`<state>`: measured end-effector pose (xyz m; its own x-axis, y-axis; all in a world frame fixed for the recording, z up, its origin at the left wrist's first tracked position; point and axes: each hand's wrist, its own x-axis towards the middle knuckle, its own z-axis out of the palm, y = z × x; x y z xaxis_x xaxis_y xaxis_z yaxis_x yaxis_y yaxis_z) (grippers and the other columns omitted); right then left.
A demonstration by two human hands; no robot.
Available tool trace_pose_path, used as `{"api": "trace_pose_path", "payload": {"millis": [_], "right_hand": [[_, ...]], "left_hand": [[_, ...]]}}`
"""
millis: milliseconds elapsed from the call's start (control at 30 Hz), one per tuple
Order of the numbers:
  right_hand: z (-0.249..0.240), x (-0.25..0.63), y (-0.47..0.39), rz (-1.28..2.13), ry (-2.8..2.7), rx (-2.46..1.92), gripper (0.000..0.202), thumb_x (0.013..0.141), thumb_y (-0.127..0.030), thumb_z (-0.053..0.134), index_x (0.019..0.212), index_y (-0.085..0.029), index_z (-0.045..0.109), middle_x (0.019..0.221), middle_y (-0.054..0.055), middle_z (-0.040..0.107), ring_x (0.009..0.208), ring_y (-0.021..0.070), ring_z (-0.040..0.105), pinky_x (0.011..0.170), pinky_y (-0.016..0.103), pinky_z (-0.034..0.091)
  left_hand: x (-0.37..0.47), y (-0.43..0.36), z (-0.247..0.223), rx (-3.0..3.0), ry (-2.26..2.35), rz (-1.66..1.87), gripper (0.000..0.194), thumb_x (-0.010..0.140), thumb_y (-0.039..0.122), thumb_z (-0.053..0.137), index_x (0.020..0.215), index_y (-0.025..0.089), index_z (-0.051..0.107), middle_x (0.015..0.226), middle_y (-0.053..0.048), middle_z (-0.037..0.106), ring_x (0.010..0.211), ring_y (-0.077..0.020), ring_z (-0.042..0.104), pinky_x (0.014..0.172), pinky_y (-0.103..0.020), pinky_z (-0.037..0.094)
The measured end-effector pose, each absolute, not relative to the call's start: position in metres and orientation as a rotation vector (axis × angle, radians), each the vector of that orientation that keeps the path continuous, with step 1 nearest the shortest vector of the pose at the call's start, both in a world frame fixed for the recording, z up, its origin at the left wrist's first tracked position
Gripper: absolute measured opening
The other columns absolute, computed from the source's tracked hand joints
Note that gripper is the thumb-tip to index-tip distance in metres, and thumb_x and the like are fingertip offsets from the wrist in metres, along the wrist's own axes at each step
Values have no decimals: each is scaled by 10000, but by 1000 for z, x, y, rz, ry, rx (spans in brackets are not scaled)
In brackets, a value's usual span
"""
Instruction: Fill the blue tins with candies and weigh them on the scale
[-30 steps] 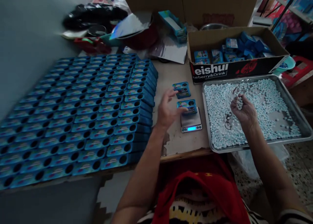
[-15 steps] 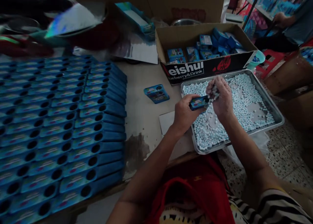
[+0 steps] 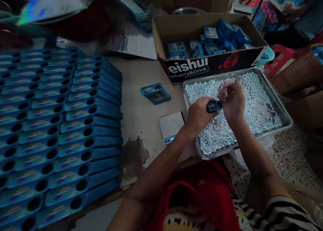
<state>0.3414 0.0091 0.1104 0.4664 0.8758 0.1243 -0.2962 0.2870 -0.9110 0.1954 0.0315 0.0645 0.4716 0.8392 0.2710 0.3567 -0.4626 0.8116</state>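
Observation:
My left hand (image 3: 200, 115) is wrapped round a small blue box (image 3: 214, 106) over the left part of a metal tray (image 3: 287, 121). Pale blue and white pellets (image 3: 217, 138) fill much of the tray. Against the right end of the box is my right hand (image 3: 233, 100), its fingers curled; whatever they hold is hidden. A flat scale (image 3: 172, 125) with a lit blue display lies left of the tray, partly behind my left forearm. Another blue box (image 3: 155, 93) stands alone on the table, beyond the scale.
Rows of blue boxes with dark round holes (image 3: 88, 131) cover the left side. Behind the tray, an open carton (image 3: 186, 69) holds several blue boxes. A green bowl (image 3: 269, 56) is beside it. Another person's arm (image 3: 296, 10) shows at top right.
My left hand has moved right with the box, which is now turned more end-on. My right hand has turned and closed more; the pellets seen in it before are hidden. More of the scale shows.

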Motion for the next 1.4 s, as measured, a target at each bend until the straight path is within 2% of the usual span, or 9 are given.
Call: {"api": "trace_pose_path", "payload": {"millis": [200,500,633,767,933,1067,1200,1300,1400], "right_hand": [[112,352,6,824,-676,-911,546,1058,-723,606,744,-280,554,628,-25,468,603,163,520,636,323,528],[104,351,-1,860,-773,-1055,583,1035,-821,546,857,-281,679,787,26,717,825,213,736,880,379,644],[96,365,-8,743,-871,-1092,559,1090,-757,464,986,-287,749,1007,62,807,1038,247,785,1051,460,636],[83,375,-26,371,-1208,-1423,485,1136,-630,465,1226,-299,808,1384,82,791,1382,287,699,1259,562,498],[70,361,-58,52,-1773,-1718,634,1158,-658,352,1529,-288,709,1734,106,560,1677,355,414,1369,650,318],[81,352,-61,24,-1643,-1641,614,1169,-612,304,1442,-306,760,1672,105,604,1621,370,488,1316,662,390],[82,362,-29,238,-1257,-1591,735,1167,-610,159,1175,-256,803,1337,174,755,1386,365,693,1115,600,576],[66,369,-7,324,-1423,-1679,572,1112,-702,430,1018,-250,768,1149,144,786,1197,346,750,1065,554,597],[49,369,-11,181,-1911,-1822,569,1007,-746,651,1258,-247,762,1472,204,704,1443,444,610,1197,667,487]], "left_hand": [[201,26,51,1799,1059,927,477,673,0,947,1053,224,765,1093,-12,825,1048,-250,788,943,-355,607],[210,31,49,1766,986,1005,463,665,32,951,1047,233,782,1103,-21,811,1084,-259,763,986,-368,586],[212,34,44,1633,969,1014,488,644,-6,940,1034,230,767,1082,-9,805,1045,-246,763,954,-346,584],[214,35,38,1429,960,1009,498,647,-26,932,1037,221,743,1035,10,808,960,-217,766,887,-312,583],[212,29,42,1480,942,1112,463,681,59,980,1044,222,744,1085,-18,808,1058,-245,772,969,-350,597],[185,27,62,1586,965,1174,435,751,109,966,1112,228,754,1164,-41,805,1104,-253,774,1009,-370,618],[114,41,80,1649,1090,1190,451,741,96,948,1128,227,757,1126,-16,803,1043,-234,773,988,-356,638],[58,50,75,1666,1156,1191,470,670,106,967,1081,220,769,1069,-4,797,994,-233,766,945,-350,650],[32,51,54,1600,1166,1142,475,645,168,987,1068,220,777,1021,-1,796,939,-230,770,867,-333,662]]}}
